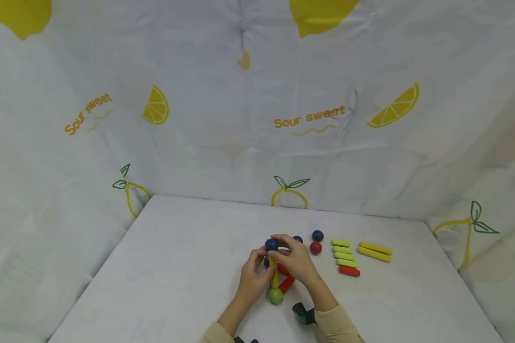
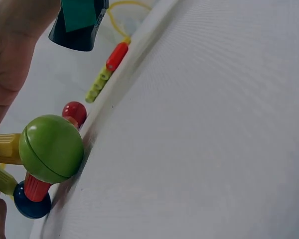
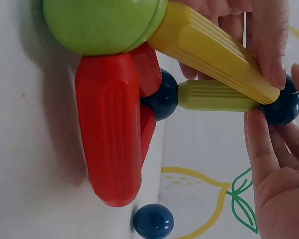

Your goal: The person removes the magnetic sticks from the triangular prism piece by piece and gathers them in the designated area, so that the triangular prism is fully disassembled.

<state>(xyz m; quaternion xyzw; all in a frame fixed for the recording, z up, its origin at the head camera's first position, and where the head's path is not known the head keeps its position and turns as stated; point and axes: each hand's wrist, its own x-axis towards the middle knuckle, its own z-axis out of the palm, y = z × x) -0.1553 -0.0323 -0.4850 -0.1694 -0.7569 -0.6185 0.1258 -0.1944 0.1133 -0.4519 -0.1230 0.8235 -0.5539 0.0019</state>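
1. Probably the rod-and-ball frame (image 1: 287, 284) was light and stiff; it stood on the white table (image 1: 154, 286).
2. The right hand (image 1: 298, 262) pinched the top blue ball (image 1: 272, 244) with curled fingers; the left hand (image 1: 251, 278) pinched the yellow rod (image 1: 274, 276) just below.
3. Smooth balls (image 1: 276, 296) looked slippery; ribbed rods (image 3: 109, 124) seemed surer holds, tugging likelier to part them.

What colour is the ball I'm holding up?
Dark blue; the ball shows best in the right wrist view.

Partly hidden behind right hand (image 1: 297, 260), head view: far blue ball (image 1: 298, 238). Cut off by picture edge: green ball (image 3: 104, 24), right wrist view; yellow rod (image 2: 5, 148), black-green wrist device (image 2: 80, 22), left wrist view; lemon print (image 1: 323, 15), curtain (image 1: 206, 95), head view.
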